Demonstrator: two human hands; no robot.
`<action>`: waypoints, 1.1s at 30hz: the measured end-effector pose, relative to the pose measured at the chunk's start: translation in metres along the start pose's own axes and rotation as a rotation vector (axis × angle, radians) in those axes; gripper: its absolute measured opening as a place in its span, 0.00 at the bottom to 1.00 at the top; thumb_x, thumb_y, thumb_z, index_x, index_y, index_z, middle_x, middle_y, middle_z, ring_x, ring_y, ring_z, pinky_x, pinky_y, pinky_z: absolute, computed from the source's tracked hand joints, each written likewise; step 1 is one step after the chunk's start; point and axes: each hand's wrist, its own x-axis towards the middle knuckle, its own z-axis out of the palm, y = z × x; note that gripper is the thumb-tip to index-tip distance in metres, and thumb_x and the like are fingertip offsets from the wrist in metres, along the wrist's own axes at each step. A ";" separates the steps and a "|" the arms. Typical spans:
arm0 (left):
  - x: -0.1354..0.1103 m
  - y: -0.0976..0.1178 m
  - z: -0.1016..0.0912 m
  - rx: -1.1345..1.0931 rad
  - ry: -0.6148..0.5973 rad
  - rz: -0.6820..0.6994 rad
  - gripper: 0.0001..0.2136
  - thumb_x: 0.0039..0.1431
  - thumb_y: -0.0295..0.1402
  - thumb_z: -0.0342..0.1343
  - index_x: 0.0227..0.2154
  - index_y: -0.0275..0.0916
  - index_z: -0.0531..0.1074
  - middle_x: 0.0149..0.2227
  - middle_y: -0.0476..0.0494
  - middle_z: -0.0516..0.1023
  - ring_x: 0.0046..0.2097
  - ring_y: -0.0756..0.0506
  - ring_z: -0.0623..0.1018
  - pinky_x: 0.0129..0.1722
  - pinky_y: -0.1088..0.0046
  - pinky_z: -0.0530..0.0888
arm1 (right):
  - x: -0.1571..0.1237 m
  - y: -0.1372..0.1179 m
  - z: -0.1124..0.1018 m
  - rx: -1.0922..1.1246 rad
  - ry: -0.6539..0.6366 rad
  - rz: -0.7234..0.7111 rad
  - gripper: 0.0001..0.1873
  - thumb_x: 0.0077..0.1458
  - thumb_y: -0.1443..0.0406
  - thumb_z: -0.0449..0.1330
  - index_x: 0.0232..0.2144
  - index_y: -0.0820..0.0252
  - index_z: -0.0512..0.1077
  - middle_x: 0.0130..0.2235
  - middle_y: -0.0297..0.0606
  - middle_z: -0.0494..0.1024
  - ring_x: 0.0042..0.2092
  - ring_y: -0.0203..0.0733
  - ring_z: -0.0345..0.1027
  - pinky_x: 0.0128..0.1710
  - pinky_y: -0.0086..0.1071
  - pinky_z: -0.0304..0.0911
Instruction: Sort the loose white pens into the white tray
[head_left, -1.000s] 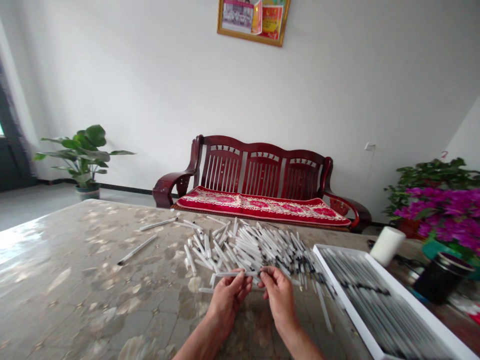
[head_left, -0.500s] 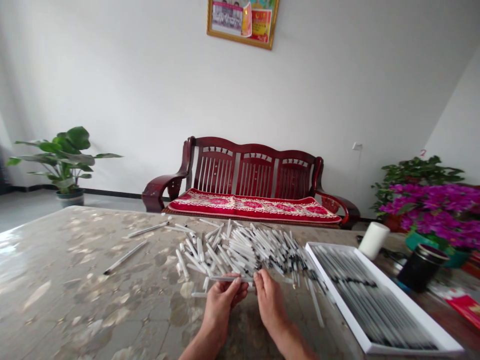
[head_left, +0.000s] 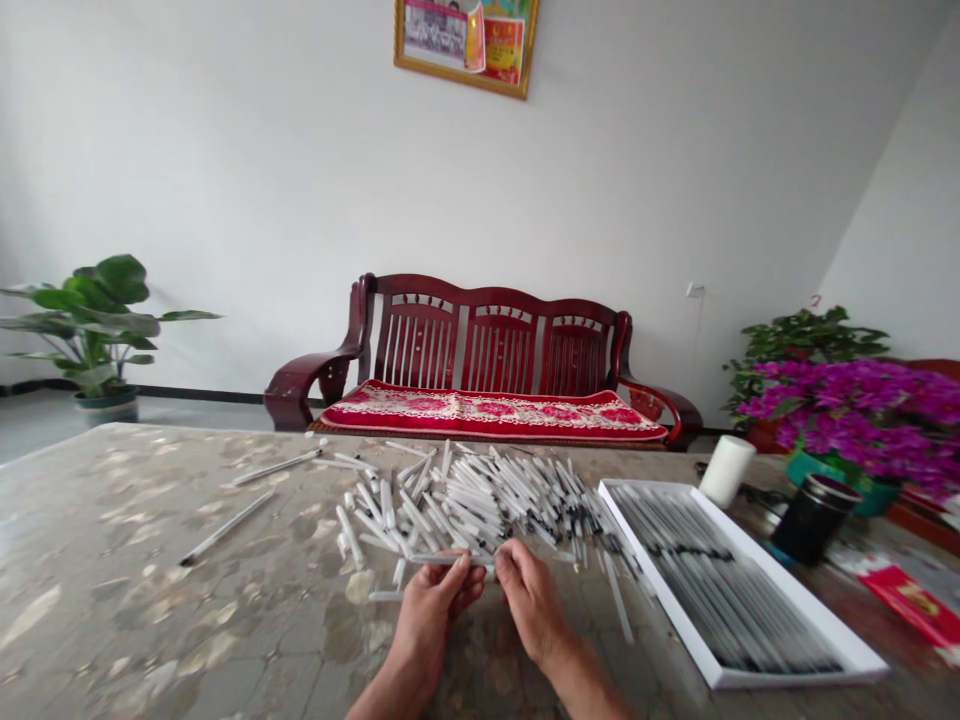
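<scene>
My left hand point(head_left: 431, 610) and my right hand point(head_left: 529, 600) meet near the table's front edge, fingers pinched on one thin white pen point(head_left: 442, 560) held level between them. Just beyond the fingertips lies a big heap of white pens and pen parts point(head_left: 480, 495), some with black tips. To the right of my right hand a white shallow box point(head_left: 795, 620) holds rows of pens laid side by side.
The marble-patterned table point(head_left: 150, 580) carries two stray pens at the left point(head_left: 225, 525). A white cup point(head_left: 726, 470), a black jar point(head_left: 811, 518) and purple flowers point(head_left: 862, 410) stand at the right. A red wooden bench point(head_left: 487, 370) is behind.
The view has swung to the right, so everything sits further left in the picture. Both hands keep the same pinch on the pen, a little closer together.
</scene>
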 end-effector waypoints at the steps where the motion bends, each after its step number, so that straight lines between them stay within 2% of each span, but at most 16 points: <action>1: 0.000 0.000 0.000 0.000 0.004 -0.001 0.09 0.44 0.23 0.70 0.27 0.34 0.76 0.23 0.45 0.81 0.26 0.47 0.82 0.29 0.77 0.80 | 0.000 -0.001 0.000 -0.010 0.009 -0.017 0.19 0.62 0.50 0.51 0.28 0.56 0.70 0.26 0.32 0.74 0.29 0.38 0.66 0.28 0.28 0.56; 6: -0.001 -0.001 0.001 0.018 -0.006 -0.005 0.09 0.43 0.22 0.70 0.27 0.34 0.75 0.22 0.45 0.81 0.25 0.47 0.82 0.27 0.77 0.79 | -0.001 0.000 -0.001 -0.048 -0.008 0.058 0.24 0.63 0.50 0.47 0.22 0.55 0.68 0.20 0.32 0.69 0.24 0.37 0.62 0.25 0.29 0.51; 11: -0.001 0.001 0.001 0.037 0.033 0.001 0.08 0.46 0.21 0.68 0.27 0.33 0.75 0.23 0.45 0.81 0.26 0.48 0.82 0.28 0.77 0.80 | -0.003 0.000 -0.003 -0.035 -0.005 -0.010 0.18 0.62 0.52 0.51 0.27 0.56 0.69 0.25 0.31 0.73 0.28 0.37 0.65 0.28 0.27 0.53; 13: -0.002 0.001 0.000 0.043 0.009 -0.003 0.08 0.46 0.22 0.69 0.27 0.33 0.75 0.23 0.45 0.81 0.26 0.48 0.81 0.28 0.77 0.80 | -0.003 0.002 -0.003 -0.045 -0.007 -0.003 0.20 0.62 0.52 0.51 0.25 0.56 0.68 0.24 0.31 0.72 0.27 0.37 0.64 0.27 0.28 0.52; 16: -0.002 -0.001 0.000 0.045 -0.025 -0.008 0.09 0.44 0.24 0.71 0.27 0.33 0.76 0.23 0.45 0.81 0.26 0.48 0.81 0.28 0.76 0.79 | -0.003 0.005 -0.004 -0.047 -0.024 0.056 0.25 0.64 0.50 0.46 0.22 0.56 0.67 0.20 0.32 0.70 0.24 0.37 0.63 0.25 0.29 0.51; 19: -0.001 -0.001 -0.001 0.042 -0.011 -0.004 0.10 0.42 0.26 0.72 0.26 0.34 0.76 0.23 0.45 0.81 0.26 0.48 0.81 0.28 0.76 0.79 | -0.002 0.004 -0.004 -0.071 -0.031 0.013 0.22 0.64 0.50 0.48 0.25 0.56 0.69 0.23 0.33 0.73 0.27 0.38 0.66 0.27 0.29 0.52; 22: 0.000 -0.002 -0.002 0.050 -0.029 -0.001 0.13 0.37 0.30 0.74 0.26 0.34 0.76 0.23 0.46 0.81 0.26 0.48 0.81 0.28 0.76 0.78 | -0.002 0.004 -0.002 -0.087 -0.025 -0.026 0.20 0.62 0.51 0.52 0.25 0.56 0.68 0.24 0.32 0.73 0.28 0.37 0.65 0.28 0.28 0.52; 27: 0.001 -0.002 -0.003 0.091 -0.066 0.012 0.22 0.27 0.41 0.76 0.25 0.35 0.76 0.21 0.48 0.80 0.25 0.48 0.80 0.27 0.76 0.77 | -0.003 0.009 0.003 0.027 -0.048 0.114 0.27 0.63 0.46 0.44 0.22 0.56 0.66 0.20 0.32 0.68 0.23 0.36 0.61 0.24 0.29 0.53; 31: 0.001 -0.002 -0.003 0.119 -0.070 0.019 0.24 0.28 0.44 0.75 0.26 0.35 0.75 0.22 0.47 0.81 0.25 0.48 0.80 0.28 0.75 0.77 | -0.004 0.008 0.004 0.037 -0.059 0.077 0.27 0.60 0.43 0.47 0.23 0.55 0.65 0.21 0.31 0.67 0.25 0.37 0.61 0.25 0.29 0.54; 33: 0.001 -0.002 -0.004 0.139 -0.089 0.040 0.23 0.28 0.44 0.75 0.26 0.35 0.75 0.22 0.47 0.81 0.25 0.48 0.79 0.27 0.75 0.76 | -0.005 0.006 0.007 0.112 -0.091 0.153 0.29 0.58 0.40 0.47 0.22 0.55 0.64 0.20 0.30 0.64 0.22 0.36 0.58 0.21 0.29 0.53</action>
